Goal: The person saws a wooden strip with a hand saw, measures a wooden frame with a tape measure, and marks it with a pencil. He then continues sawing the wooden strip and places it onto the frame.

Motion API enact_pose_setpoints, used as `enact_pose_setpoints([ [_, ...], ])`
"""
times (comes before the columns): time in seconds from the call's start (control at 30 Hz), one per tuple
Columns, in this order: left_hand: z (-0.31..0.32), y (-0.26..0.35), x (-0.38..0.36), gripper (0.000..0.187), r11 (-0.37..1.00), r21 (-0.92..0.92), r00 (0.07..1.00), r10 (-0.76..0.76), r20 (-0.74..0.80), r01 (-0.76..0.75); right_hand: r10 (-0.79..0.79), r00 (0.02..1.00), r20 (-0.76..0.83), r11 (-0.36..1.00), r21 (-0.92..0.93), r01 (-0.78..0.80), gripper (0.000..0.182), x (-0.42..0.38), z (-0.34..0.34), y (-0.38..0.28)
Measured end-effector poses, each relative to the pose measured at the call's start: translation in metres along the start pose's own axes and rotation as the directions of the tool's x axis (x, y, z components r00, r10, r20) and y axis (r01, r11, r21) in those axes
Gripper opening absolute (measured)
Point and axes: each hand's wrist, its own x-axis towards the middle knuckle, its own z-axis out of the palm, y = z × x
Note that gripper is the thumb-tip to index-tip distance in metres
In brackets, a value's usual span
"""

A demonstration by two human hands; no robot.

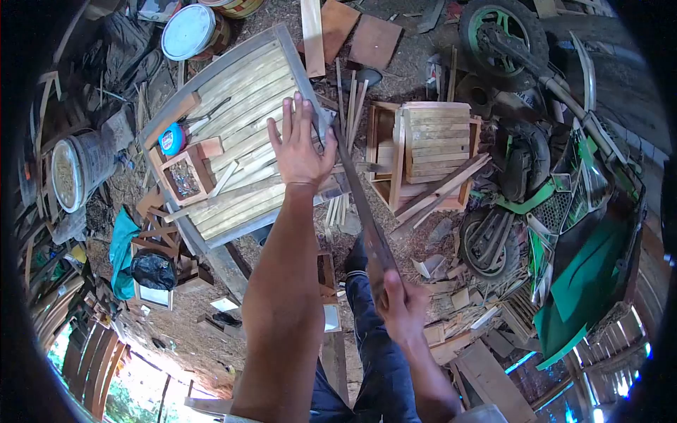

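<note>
My left hand lies flat, fingers stretched out, on the right part of a slatted wooden tabletop with a grey frame. My right hand is closed around the near end of a long, dark, tapering handsaw. Its far end reaches the tabletop's edge beside my left thumb. Left of my left hand, a small wooden box of nails sits on the slats. A round blue tub stands next to it. A long wooden strip lies across the near part of the tabletop.
A slatted wooden stool or crate stands to the right, with loose sticks against it. Farther right are a green motorcycle frame and wheel. Buckets and wood scraps lie around; my legs are below.
</note>
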Motion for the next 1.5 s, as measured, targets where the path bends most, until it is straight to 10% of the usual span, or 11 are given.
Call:
enact_pose_setpoints([
  [0.63,0.004,-0.002,0.001,0.062,1.000,0.002,0.999,0.015,-0.032,-0.015,0.128,0.989,0.080,0.903,0.402,-0.149,0.061,0.040,0.000,-0.039],
  [1.5,0.002,-0.003,0.002,0.061,0.999,0.033,0.999,0.040,-0.028,-0.039,0.270,0.953,0.136,0.860,0.412,-0.303,0.055,0.010,-0.016,-0.035],
])
